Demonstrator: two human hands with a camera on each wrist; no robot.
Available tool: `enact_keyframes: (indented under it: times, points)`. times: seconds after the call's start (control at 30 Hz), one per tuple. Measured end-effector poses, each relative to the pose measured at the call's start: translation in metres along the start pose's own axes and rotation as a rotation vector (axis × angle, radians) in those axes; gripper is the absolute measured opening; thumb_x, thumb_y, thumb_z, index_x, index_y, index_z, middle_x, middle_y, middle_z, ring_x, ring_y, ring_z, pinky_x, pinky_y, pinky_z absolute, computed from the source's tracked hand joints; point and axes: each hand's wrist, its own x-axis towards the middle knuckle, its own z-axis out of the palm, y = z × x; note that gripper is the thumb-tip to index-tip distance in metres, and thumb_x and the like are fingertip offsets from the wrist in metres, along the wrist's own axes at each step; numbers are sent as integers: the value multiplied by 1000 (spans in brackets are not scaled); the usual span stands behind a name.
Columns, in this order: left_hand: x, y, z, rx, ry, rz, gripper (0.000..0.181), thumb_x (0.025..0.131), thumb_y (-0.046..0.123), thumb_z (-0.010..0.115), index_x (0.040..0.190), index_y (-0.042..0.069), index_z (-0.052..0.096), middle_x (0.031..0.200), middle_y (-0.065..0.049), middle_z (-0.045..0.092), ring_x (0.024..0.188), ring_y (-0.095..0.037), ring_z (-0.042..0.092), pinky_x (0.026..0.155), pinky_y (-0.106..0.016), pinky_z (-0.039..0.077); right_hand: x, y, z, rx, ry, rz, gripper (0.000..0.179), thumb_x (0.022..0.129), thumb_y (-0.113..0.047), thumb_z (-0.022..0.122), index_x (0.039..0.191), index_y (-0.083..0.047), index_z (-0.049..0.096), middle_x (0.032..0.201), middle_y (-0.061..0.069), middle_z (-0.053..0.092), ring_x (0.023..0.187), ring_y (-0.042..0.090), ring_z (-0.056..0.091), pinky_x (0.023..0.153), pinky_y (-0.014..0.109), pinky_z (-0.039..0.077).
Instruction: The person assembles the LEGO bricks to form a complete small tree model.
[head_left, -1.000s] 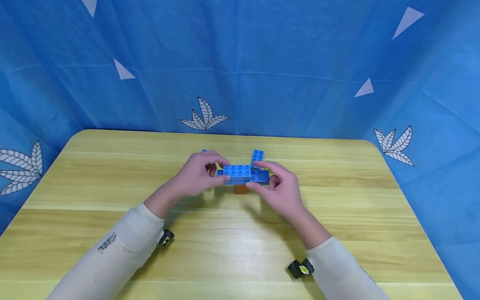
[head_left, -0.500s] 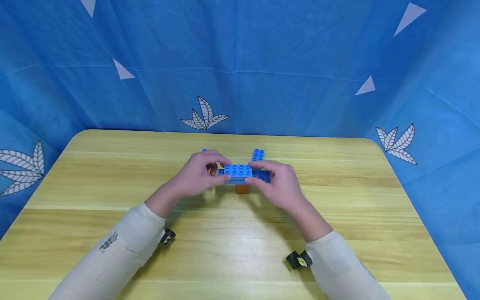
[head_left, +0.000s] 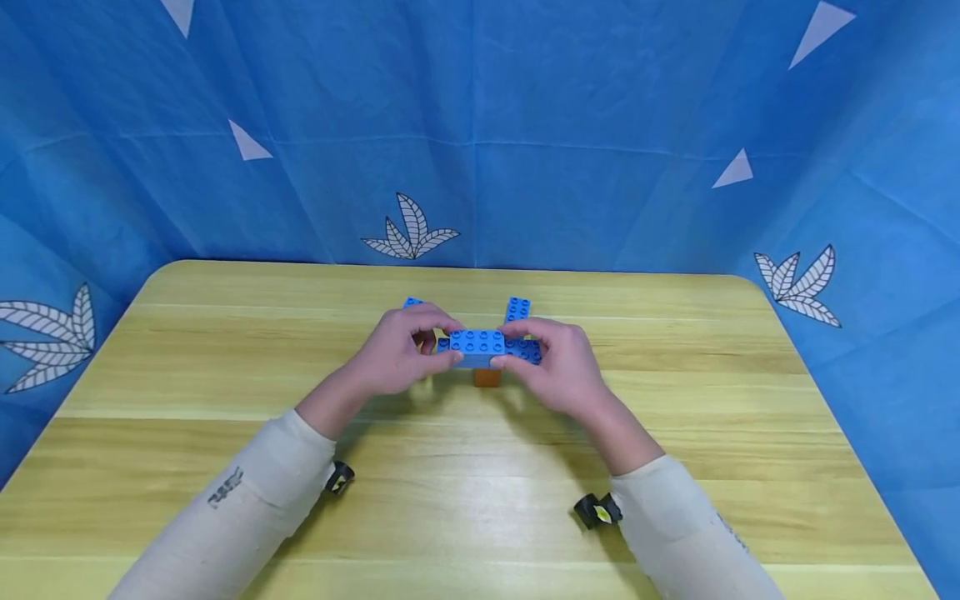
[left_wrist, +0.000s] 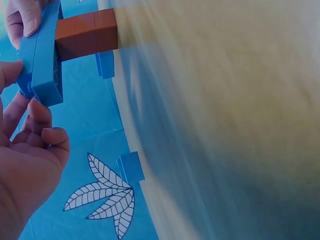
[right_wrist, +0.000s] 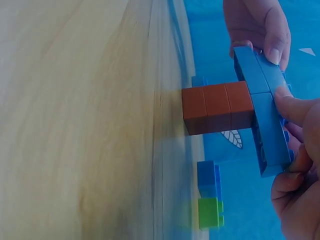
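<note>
A blue building brick (head_left: 477, 342) with studs up sits on top of a stack at the middle of the table. My left hand (head_left: 401, 350) pinches its left end between thumb and fingers. At its right end, my right hand (head_left: 562, 367) pinches it likewise. Beneath it runs a layer of blue bricks (right_wrist: 270, 135), whose studded right part (head_left: 525, 351) sticks out beside the top brick. An orange-brown column (right_wrist: 217, 107) of three stacked bricks stands upright under that layer. My fingers hide parts of both blue layers.
Behind the stack, a loose blue brick (head_left: 517, 308) lies to the right, with a green brick (right_wrist: 210, 213) near it. Another blue brick (head_left: 413, 302) is partly hidden behind my left hand. The wooden table (head_left: 480, 500) ends at a blue curtain (head_left: 480, 100).
My right fingertips have moved slightly from beside the top brick onto its right end. The left hand keeps its grip. The stack has barely shifted in view.
</note>
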Motion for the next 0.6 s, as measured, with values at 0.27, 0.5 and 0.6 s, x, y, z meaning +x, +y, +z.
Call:
enact_keyframes:
  times: [0.27,0.5,0.6]
  points:
    - [0,-2,4,11,10,1,28,85,11,80,112,5,74,104,-3,65,68,-19,54,59,-30,46,-1,6,1,-45,6,-40,35,83,-25,85,113,-11,75,106,2,72,65,15,51,56,31,41]
    - [-5,-2,7,6,35,-63,30,85,13,80,113,7,73,101,-3,63,69,-20,53,59,-30,44,-2,8,3,22,7,-4,34,82,-24,85,113,-13,76,103,-1,72,57,16,43,51,28,37]
    - [-6,-2,9,13,43,-90,33,84,15,82,115,9,72,95,-3,61,69,-20,53,59,-31,44,-3,7,4,64,11,24,34,82,-24,85,113,-14,76,103,-3,72,56,16,39,50,27,34]
